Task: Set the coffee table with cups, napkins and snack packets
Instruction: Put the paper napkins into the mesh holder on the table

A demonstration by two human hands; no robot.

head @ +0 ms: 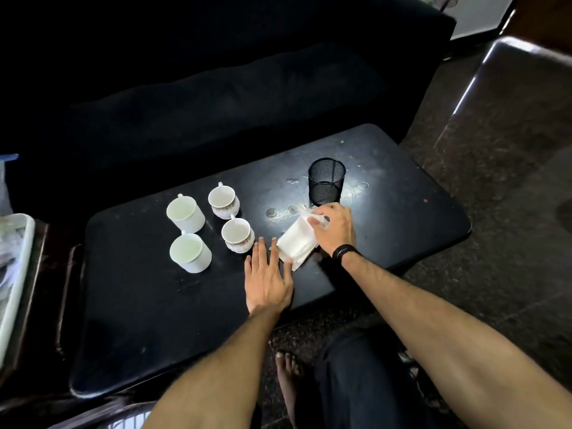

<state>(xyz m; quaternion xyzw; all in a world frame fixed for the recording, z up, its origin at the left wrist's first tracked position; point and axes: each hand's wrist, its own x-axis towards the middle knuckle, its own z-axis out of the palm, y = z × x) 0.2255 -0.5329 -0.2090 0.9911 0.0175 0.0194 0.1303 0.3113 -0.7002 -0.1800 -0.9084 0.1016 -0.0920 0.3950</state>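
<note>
Head view: right hand pinching a napkin off the stack, flat left hand steadying it; extra sheets may lift

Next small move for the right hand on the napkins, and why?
Probably lift the top napkin clear of the napkin stack and carry it toward the four cups. The right hand pinches a napkin's far edge, and the left hand lies flat with its fingers straight, fingertips at the stack's near edge, seemingly steadying it. The black mesh holder stands just behind, so it could go there instead.
</note>
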